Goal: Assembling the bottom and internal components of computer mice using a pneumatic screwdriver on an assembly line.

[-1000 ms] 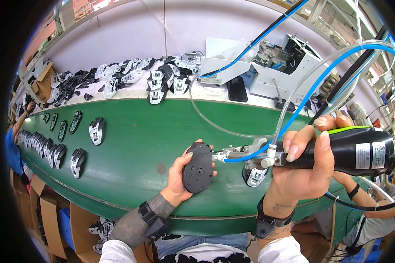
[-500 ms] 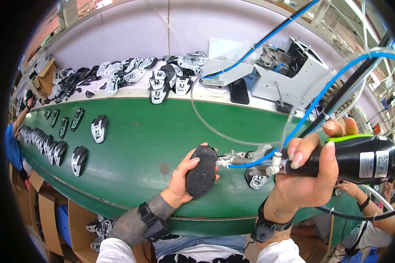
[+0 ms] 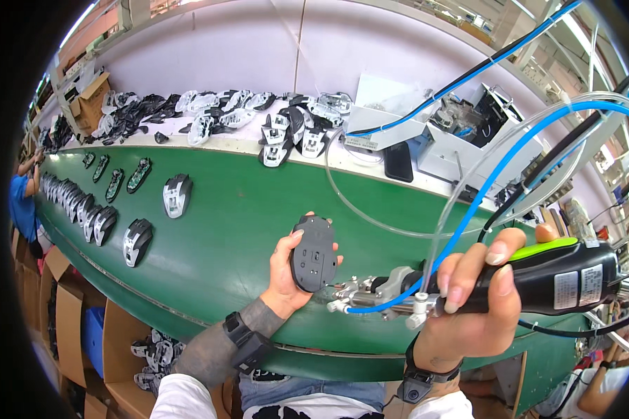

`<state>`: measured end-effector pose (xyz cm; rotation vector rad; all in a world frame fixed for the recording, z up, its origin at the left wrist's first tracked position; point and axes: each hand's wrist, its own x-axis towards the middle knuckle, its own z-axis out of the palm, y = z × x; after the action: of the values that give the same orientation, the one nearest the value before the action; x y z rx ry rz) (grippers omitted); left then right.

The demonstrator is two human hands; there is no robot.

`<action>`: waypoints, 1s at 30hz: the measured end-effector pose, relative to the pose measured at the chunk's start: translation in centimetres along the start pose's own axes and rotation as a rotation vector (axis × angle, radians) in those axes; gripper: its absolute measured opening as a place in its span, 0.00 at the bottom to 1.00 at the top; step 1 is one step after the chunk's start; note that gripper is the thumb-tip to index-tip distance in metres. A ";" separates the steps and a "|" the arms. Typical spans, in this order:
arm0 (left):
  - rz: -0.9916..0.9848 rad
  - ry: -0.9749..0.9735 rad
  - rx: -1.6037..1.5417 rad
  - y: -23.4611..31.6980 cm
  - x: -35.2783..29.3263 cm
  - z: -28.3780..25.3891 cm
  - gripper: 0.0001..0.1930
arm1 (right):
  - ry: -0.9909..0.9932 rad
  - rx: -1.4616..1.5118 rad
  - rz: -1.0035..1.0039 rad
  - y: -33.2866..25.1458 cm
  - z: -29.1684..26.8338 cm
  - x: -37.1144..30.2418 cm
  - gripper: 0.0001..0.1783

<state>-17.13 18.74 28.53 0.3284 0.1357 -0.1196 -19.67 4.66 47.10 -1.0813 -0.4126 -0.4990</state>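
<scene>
A black mouse body [image 3: 313, 253] is held above the green conveyor belt [image 3: 237, 241], its flat underside turned toward the camera; it is grasped at its left side by the left hand [image 3: 285, 272], with fingertips showing at its right edge; a black powered screwdriver [image 3: 548, 279] is gripped in the right hand [image 3: 472, 318], its metal nose pointed left, close to the body's lower right edge; whether the two are touching cannot be told; a blue hose [image 3: 479, 202] is joined to the nose; on the belt to the left, two grey-and-black mouse shells [image 3: 177, 195], a row of similar shells [image 3: 84, 209] and green circuit boards [image 3: 139, 175] are laid out; beyond, a dark phone [image 3: 398, 162] is set on the white ledge [image 3: 220, 144].
</scene>
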 end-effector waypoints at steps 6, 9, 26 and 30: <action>-0.017 -0.015 -0.044 0.2 -0.2 0.1 0.24 | -0.050 0.059 0.049 0.8 0.3 -0.5 0.32; -0.005 -0.016 -0.052 0.0 -0.1 -0.1 0.21 | -0.066 0.025 0.088 0.7 0.7 -0.6 0.31; -0.071 0.112 0.036 -0.5 0.1 -0.4 0.22 | 0.005 0.021 -0.090 0.4 0.5 -0.7 0.32; -0.090 0.077 0.027 -0.3 0.0 -0.2 0.22 | -0.032 0.061 -0.025 0.5 0.9 -0.9 0.32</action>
<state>-17.23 18.49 28.28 0.3544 0.2254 -0.1982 -20.23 5.78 46.62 -1.0273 -0.4672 -0.4883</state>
